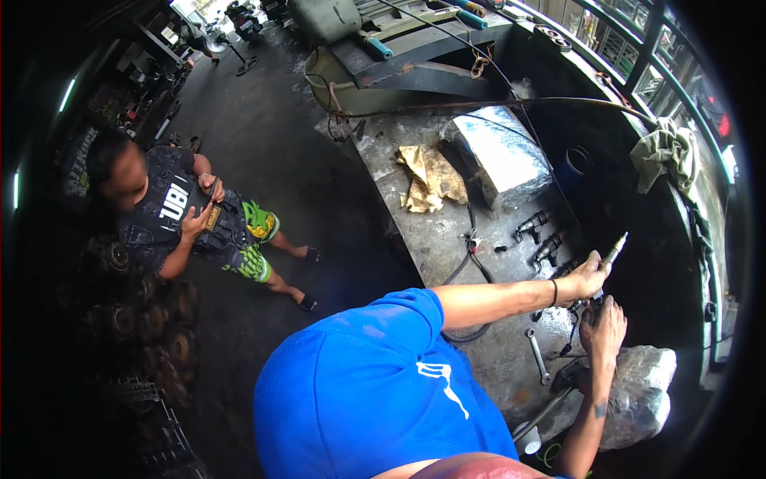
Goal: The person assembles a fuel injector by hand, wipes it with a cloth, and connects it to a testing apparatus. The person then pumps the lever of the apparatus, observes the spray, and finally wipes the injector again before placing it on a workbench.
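A fuel injector with a pale metal tip is in my left hand, tilted with the tip pointing away and to the right. My left fingers are wrapped round its body. Just below, my right hand is closed against the injector's dark lower end; its fingertips are partly hidden. More dark injectors lie on the worktop beyond my left forearm, among them one far injector and a nearer injector. A combination wrench lies left of my right wrist, and a thin dark cable runs close by.
The grey worktop carries a stained yellowish cloth, a shiny wrapped box and a black hose. A plastic-wrapped bundle sits beside my right forearm. A rag hangs at the right. Another person stands at left, holding a dark object.
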Motion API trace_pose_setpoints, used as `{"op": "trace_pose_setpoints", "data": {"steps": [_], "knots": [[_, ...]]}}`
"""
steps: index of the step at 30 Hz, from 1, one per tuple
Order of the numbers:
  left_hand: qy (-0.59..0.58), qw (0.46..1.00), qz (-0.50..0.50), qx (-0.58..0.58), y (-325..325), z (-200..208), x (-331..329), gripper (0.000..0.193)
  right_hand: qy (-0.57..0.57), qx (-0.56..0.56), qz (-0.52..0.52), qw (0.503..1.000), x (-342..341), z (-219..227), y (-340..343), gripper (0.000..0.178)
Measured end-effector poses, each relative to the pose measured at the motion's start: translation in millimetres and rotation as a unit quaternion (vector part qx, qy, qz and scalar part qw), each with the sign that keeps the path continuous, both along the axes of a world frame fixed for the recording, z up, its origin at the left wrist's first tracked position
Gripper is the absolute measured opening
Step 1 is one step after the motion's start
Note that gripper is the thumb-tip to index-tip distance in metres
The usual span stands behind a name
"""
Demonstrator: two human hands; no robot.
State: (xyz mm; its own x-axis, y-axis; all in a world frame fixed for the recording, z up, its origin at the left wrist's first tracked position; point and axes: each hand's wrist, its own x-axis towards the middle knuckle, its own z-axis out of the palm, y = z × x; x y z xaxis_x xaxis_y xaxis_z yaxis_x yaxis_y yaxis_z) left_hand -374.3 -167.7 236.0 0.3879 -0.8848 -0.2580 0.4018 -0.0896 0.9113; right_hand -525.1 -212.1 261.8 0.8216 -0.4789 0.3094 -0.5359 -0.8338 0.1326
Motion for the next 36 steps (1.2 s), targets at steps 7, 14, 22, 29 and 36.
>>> {"op": "trace_pose_setpoints", "data": {"steps": [7,14,22,29,36], "knots": [[-0.074,0.994,0.067,-0.039,-6,-13,-16,0.029,0.041,0.141,-0.085,0.986,-3,-10,-20,0.029],[0.01,0.995,-0.017,-0.098,-25,-47,12,0.035,0.154,0.194,-0.119,0.962,22,43,-17,0.06],[0.08,0.993,-0.031,-0.082,0,1,-1,0.024,-0.105,0.48,-0.303,0.817,-101,28,93,0.036],[0.107,0.993,-0.043,-0.036,2,7,8,0.024,-0.315,0.277,-0.426,0.802,-58,-93,79,0.07],[0.137,0.99,-0.023,-0.007,-1,8,11,0.024,-0.339,0.189,-0.262,0.883,-19,-129,56,0.019]]}}
